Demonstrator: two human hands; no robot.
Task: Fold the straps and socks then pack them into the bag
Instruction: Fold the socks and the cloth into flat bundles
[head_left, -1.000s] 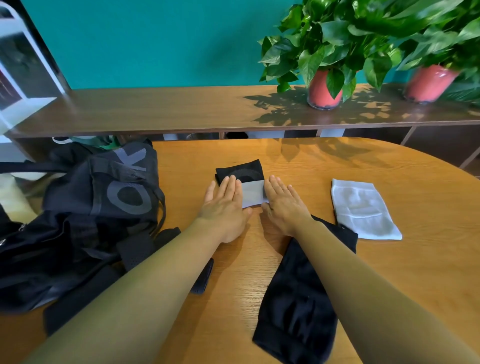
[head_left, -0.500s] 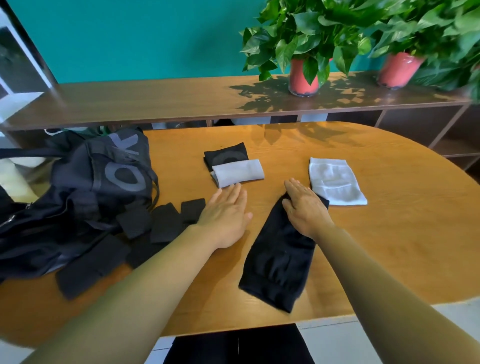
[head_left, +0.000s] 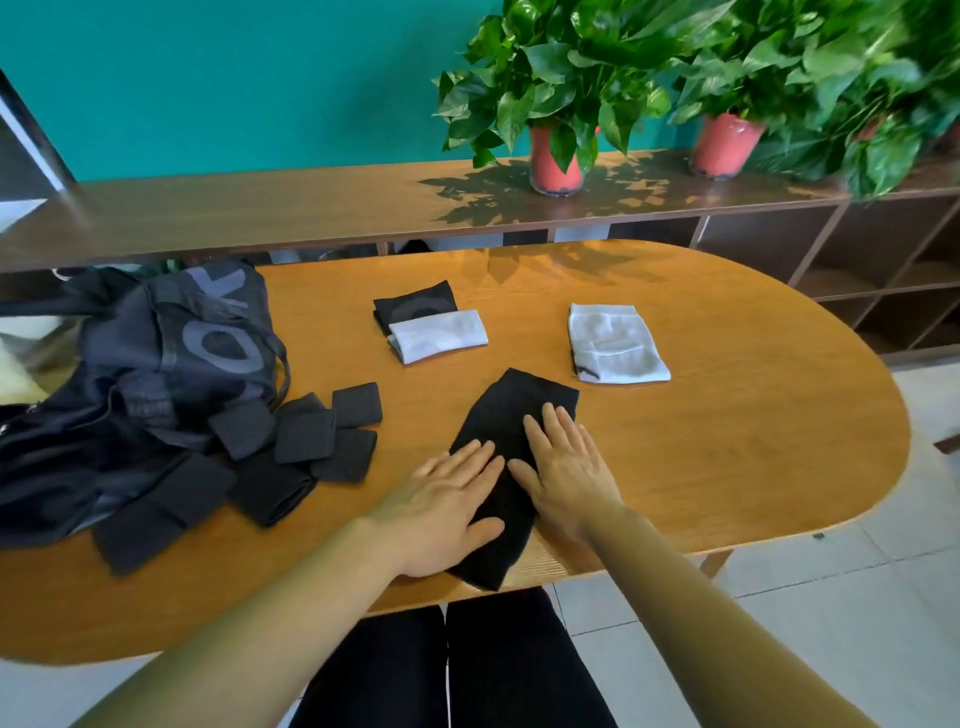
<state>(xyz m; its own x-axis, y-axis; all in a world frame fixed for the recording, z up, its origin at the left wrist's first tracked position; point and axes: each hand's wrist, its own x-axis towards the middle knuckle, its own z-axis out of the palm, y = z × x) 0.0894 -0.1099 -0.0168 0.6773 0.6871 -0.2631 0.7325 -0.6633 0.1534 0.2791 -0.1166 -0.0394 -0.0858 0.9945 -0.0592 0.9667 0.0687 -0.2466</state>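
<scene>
A long black sock (head_left: 514, 405) lies flat near the table's front edge. My left hand (head_left: 441, 504) and my right hand (head_left: 563, 467) both rest on it with straight fingers, side by side. Farther back sits a folded white sock (head_left: 439, 335) stacked on a folded black piece (head_left: 413, 306). An unfolded white sock (head_left: 613, 343) lies to the right. The black bag (head_left: 156, 374) slumps at the table's left, with several black strap pieces (head_left: 306, 436) spread out beside it.
The oval wooden table (head_left: 727, 441) ends just behind my hands, above my dark trousers (head_left: 452, 670). A long wooden shelf (head_left: 311, 208) behind carries two potted plants in red pots (head_left: 553, 161). Tiled floor (head_left: 831, 623) lies to the right.
Both hands left the folded white sock and came back toward me onto the black sock; the left hand now lies on it too. The view has pulled back from the table.
</scene>
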